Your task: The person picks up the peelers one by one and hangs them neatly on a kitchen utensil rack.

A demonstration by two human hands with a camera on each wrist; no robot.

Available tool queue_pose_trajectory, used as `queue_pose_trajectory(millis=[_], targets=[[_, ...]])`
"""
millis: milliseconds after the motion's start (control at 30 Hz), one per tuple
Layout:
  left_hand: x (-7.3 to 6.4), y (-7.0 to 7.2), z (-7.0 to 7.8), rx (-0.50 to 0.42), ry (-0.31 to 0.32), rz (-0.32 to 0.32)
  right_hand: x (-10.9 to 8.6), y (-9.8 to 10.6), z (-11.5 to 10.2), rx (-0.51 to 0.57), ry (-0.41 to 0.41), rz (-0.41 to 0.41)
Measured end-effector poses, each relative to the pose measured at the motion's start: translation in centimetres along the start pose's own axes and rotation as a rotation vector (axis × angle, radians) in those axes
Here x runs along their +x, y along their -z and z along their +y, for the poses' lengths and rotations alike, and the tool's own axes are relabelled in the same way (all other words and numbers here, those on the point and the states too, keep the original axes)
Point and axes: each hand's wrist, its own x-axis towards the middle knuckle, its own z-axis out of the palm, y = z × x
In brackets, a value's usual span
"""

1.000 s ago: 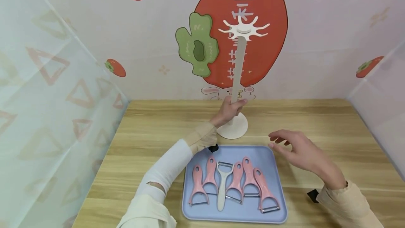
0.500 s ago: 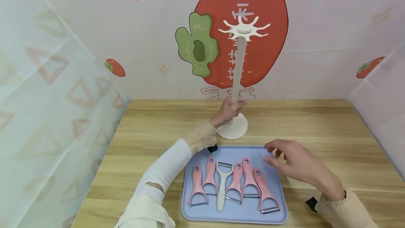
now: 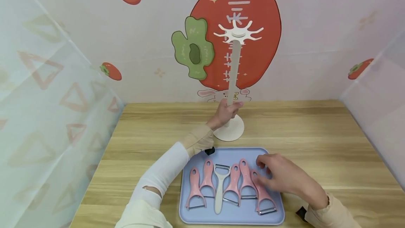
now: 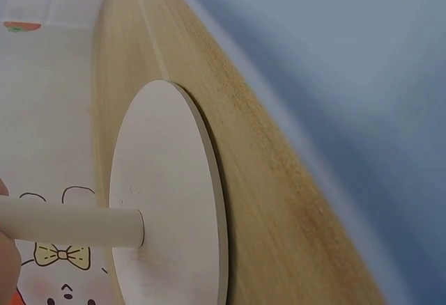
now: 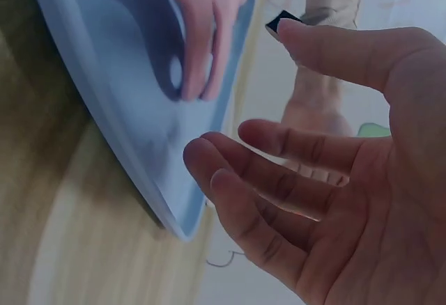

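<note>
My left hand (image 3: 224,114) grips the pole of a white stand (image 3: 233,69), whose spoked top fans out above and whose round base (image 4: 167,180) sits on the table. Over the right side of a blue tray (image 3: 231,218) hovers my right hand (image 3: 278,172), fingers loosely bent and thumb apart, holding nothing. Nearest to it lies the rightmost pink peeler (image 3: 263,193), its handle end partly behind the thumb in the head view. Several pink peelers (image 3: 195,185) and one white peeler (image 3: 219,189) lie side by side in the tray.
The wooden table (image 3: 145,157) extends around the tray and stand. A patterned back wall (image 3: 152,45) rises behind the stand, with side walls at left and right.
My right hand has moved left and down, from beside the tray to over the rightmost peeler. My left hand keeps its grip on the pole. The head view has shifted slightly.
</note>
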Motion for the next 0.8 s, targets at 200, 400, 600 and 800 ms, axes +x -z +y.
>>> queue_pose_trajectory(millis=[200,400,600,800], targets=[[0.0,0.0,0.0,-0.013,0.011,0.005,-0.1,-1.4,-0.4,0.030,0.021,0.015],[-0.1,0.1,0.2,0.010,0.002,0.007,-0.1,-1.8,-0.5,0.038,-0.016,-0.010],[-0.3,0.2,0.3,0.004,0.022,0.027,0.1,-2.1,-0.9,-0.003,-0.058,-0.031],[-0.3,-0.1,0.3,-0.002,0.029,0.002,-0.6,-2.4,-1.4,-0.055,-0.102,-0.089]])
